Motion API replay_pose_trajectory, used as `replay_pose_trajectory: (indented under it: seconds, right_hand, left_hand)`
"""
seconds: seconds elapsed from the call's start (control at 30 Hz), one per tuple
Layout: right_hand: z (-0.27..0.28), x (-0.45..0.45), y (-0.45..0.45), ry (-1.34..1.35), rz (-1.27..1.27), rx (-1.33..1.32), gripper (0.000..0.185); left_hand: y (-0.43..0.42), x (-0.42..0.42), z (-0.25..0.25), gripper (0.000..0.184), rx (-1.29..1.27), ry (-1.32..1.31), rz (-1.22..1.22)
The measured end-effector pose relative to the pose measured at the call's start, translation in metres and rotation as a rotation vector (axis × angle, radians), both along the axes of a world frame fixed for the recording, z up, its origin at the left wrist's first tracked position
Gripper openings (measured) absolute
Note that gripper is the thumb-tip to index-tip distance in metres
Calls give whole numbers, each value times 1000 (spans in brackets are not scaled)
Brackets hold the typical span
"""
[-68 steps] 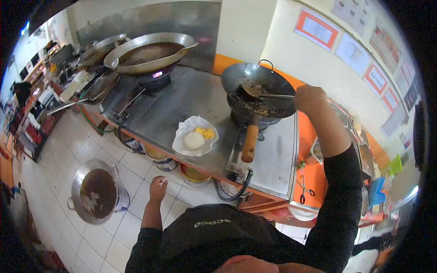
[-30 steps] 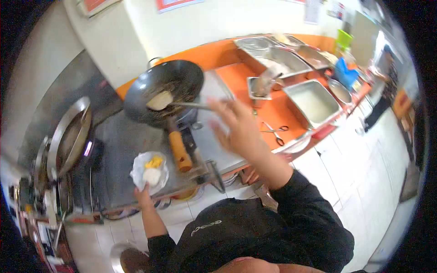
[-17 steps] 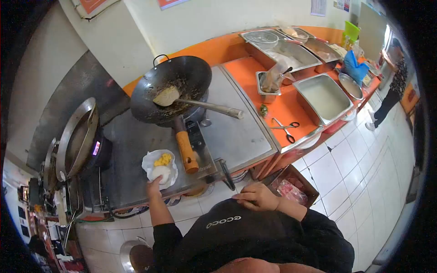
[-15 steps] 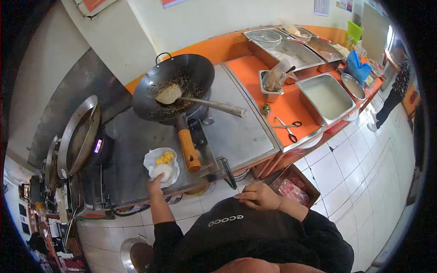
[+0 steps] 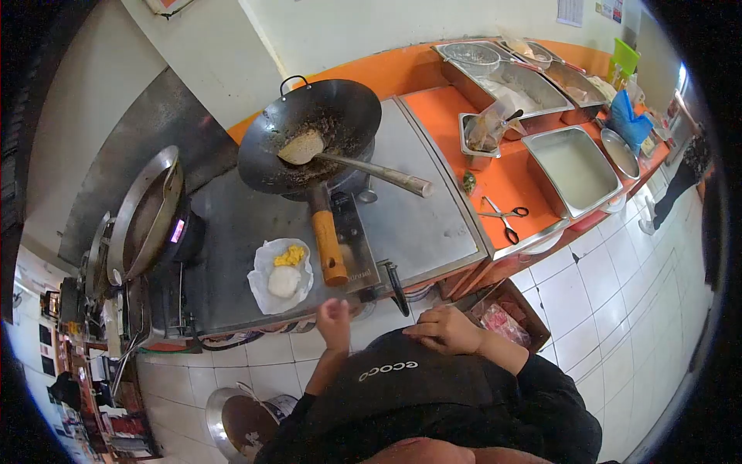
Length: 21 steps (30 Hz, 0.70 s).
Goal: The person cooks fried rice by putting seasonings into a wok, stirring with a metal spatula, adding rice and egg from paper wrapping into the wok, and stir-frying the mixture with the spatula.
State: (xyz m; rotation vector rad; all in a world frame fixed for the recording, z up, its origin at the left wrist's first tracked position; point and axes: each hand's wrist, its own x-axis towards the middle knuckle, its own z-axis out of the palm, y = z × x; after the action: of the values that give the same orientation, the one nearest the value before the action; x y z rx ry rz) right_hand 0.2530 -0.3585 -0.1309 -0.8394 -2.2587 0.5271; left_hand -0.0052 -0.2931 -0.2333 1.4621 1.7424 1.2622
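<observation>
My left hand (image 5: 334, 323) hangs in the air just in front of the counter edge, below the wok's wooden handle (image 5: 330, 247). Its fingers are loosely curled, with nothing visible in them. To its left, a crumpled white paper-like liner or dish (image 5: 261, 288) holds a white rounded mound, likely rice (image 5: 284, 281), and yellow food that looks like scrambled egg (image 5: 290, 256). My right hand (image 5: 444, 331) rests against the front of the dark apron (image 5: 440, 379), fingers stretched out and holding nothing visible. A dark wok (image 5: 355, 116) sits on the burner with a long-handled wok spatula (image 5: 371, 172) lying in it.
Large pans (image 5: 147, 209) stand tilted at the left. On the orange counter are scissors (image 5: 506, 214), a steel tray of pale liquid (image 5: 576, 174) and several steel containers. A box with plastic-wrapped contents (image 5: 502, 321) is on the floor. Another person (image 5: 680, 178) stands far right.
My left hand has let go of the white mound and moved right, away from the paper. My right hand stays against the apron. The view has shifted slightly.
</observation>
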Motion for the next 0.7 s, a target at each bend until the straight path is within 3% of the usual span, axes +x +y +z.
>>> replay_pose_trajectory:
  seconds: [0.17, 0.27, 0.47, 0.57, 0.7]
  right_hand:
    - [-9, 15, 3, 48, 29, -21, 28]
    - [-11, 25, 5, 43, 21, -36, 26]
    - [-26, 53, 19, 118, 28, -28, 22]
    - [-49, 86, 46, 100, -103, 76, 19]
    - [-60, 129, 84, 165, -295, 18, 18]
  left_hand:
    - [-3, 17, -8, 23, -486, -425, -103]
    - [-1, 20, -11, 22, -614, -585, -99]
    - [0, 36, -7, 25, -585, -797, -134]
    - [-2, 47, 2, 27, -600, -1051, -54]
    - [-3, 47, -12, 28, -606, -1207, 48]
